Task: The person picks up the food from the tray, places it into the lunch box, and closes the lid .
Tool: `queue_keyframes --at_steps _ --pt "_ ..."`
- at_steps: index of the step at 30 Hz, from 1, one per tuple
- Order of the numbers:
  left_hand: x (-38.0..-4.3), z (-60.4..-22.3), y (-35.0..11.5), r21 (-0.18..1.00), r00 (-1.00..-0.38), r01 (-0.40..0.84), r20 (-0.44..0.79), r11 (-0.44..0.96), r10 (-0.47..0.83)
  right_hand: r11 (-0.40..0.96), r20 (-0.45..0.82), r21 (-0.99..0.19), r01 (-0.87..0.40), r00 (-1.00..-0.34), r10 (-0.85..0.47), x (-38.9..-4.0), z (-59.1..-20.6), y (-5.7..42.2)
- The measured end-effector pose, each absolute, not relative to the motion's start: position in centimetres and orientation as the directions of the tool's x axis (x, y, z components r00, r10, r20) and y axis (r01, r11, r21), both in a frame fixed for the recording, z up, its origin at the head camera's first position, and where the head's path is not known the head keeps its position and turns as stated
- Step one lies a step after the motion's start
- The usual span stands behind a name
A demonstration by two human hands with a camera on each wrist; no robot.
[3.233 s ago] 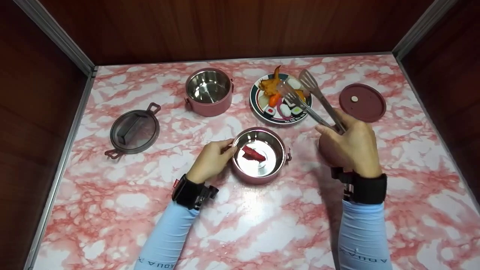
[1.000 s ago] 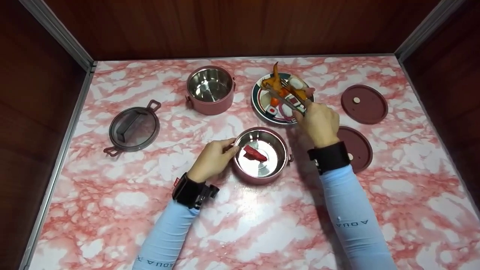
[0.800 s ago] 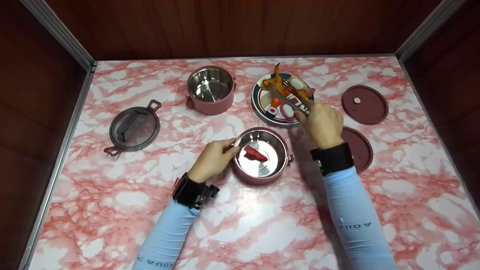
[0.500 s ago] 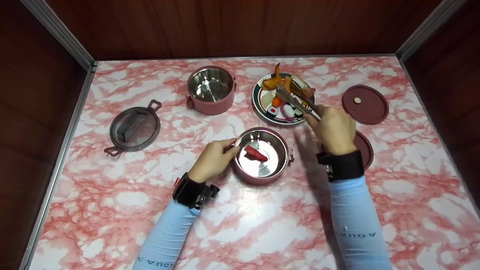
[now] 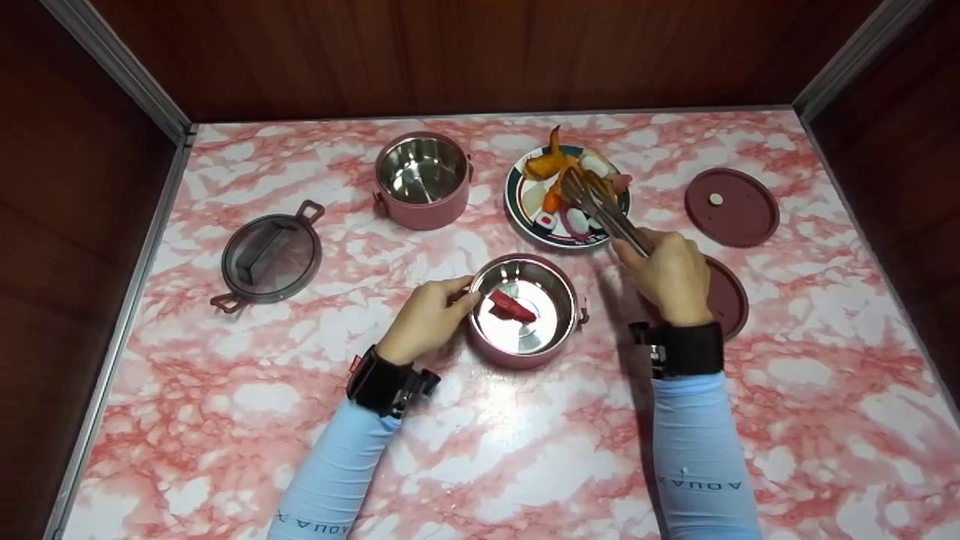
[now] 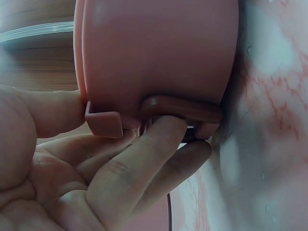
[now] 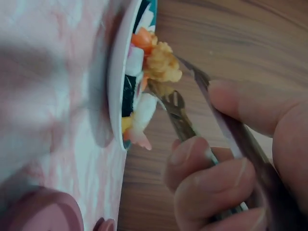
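Observation:
My left hand grips the pink pot at its left side. In the left wrist view, the thumb is against the rim and the fingers curl at the brown side handle. Inside the pot lies a red piece of food. My right hand holds metal tongs, their slotted ends close together over the plate. In the right wrist view those ends are right at a golden fried piece; I cannot tell whether they pinch it. Sushi, an orange piece and yellow pieces crowd the plate.
A second pink pot, its inside bare metal, stands at the back. On the left lies a see-through lid with two handles. To the right are two dark red lids, one partly behind my right hand. Dark wooden walls enclose the table.
The tongs came down from above the plate's right side to the food, then drew back slightly toward me while their ends came together. My left hand and the pot have stayed put.

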State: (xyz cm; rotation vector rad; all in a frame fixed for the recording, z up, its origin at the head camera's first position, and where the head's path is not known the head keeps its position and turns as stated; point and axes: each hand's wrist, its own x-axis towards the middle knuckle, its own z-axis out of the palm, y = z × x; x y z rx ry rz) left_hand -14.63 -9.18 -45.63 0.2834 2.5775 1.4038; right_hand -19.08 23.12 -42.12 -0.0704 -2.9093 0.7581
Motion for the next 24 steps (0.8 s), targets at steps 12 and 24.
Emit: queue_keyframes --at_steps 12,24 --pt "-14.6 -45.6 -9.2 0.833 -0.964 0.095 -0.060 0.544 0.260 0.825 0.089 -0.564 0.041 -0.990 0.109 -19.9 -43.6 22.6" --pt "-14.7 -45.6 -9.2 0.840 -0.966 0.078 -0.069 0.536 0.250 0.818 0.055 -0.573 0.038 -0.995 0.085 -19.3 -42.7 23.0"
